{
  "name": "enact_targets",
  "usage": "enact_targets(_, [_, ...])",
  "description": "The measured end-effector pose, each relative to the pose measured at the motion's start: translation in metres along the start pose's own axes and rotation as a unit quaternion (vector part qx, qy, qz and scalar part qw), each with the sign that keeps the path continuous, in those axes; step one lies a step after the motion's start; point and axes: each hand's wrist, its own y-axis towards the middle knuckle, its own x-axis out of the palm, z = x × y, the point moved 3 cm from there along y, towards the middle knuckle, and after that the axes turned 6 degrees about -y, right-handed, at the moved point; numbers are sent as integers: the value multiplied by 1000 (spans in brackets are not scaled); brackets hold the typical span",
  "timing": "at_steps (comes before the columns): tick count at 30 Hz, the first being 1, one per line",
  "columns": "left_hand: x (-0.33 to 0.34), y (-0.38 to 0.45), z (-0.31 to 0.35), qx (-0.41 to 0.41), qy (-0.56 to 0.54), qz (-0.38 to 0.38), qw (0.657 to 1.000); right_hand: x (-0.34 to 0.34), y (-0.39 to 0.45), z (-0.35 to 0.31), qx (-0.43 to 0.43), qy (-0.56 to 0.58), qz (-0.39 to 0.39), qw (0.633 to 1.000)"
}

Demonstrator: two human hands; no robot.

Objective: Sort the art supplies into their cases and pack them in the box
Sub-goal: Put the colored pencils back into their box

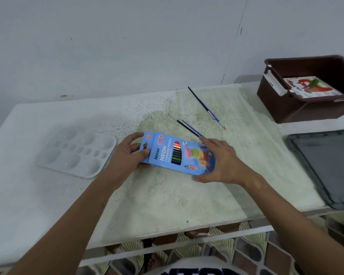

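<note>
Now, pencil case position: we see the blue pencil case [177, 155] held between both hands just above the middle of the table [48, 112], lying flat with its printed face up and its hang-tab end pointing left.
Left hand: our left hand [127, 155] grips the tab end, thumb curled over the top face by the hang hole, fingers wrapped behind the far edge and under the case.
Right hand: our right hand [220, 161] clasps the opposite end, fingers spread over the far edge and the thumb stretched along the near edge, so the case sits pinched across its width.
Pencil case look: a flat light-blue carton printed "Ninso NEON COLOURED PENCILS", with a window showing a row of coloured pencils, a bright cartoon picture at the right end and a red "12" mark.
Brushes: two paintbrushes lie on the table beyond the case; the nearer paintbrush [189, 129] ends just beside our right fingertips, and the longer paintbrush [206, 108] lies further back, apart from it.
Palette: a white plastic palette [75, 151] with round wells rests on the table left of our left hand.
Box: a brown storage box [298, 108] stands at the far right corner, with a printed carton [310, 88] lying inside.
Lid: a grey lid [330, 165] lies at the right edge, near the box.
</note>
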Motion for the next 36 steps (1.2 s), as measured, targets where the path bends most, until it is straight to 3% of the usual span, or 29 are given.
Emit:
enact_targets(4, [-7,5,-2,13,114,-49,992,-2,-14,9,44,-3,6,999])
enact_targets(8, [-5,6,9,25,152,-103,983,-8,-22,13,55,77,37,995])
enact_targets(13, [26,20,48,82,289,-128,945,-55,-20,35,51,174,104,978])
enact_targets(19, [121,58,103,169,269,-117,941,-158,-15,94,46,250,180,950])
enact_targets(22, [188,82,128,195,244,-124,942,-215,-15,140,67,278,176,942])
enact_targets(25, [255,112,145,193,243,-130,942,-271,-13,190,73,199,173,962])
enact_targets(31, [356,169,148,179,349,-99,915,-328,6,282,98,115,95,984])
enact_targets(33, [381,179,146,186,410,-97,888,-334,14,306,100,81,68,989])
enact_targets(36, [410,188,140,193,535,-105,816,-333,25,335,104,62,16,992])
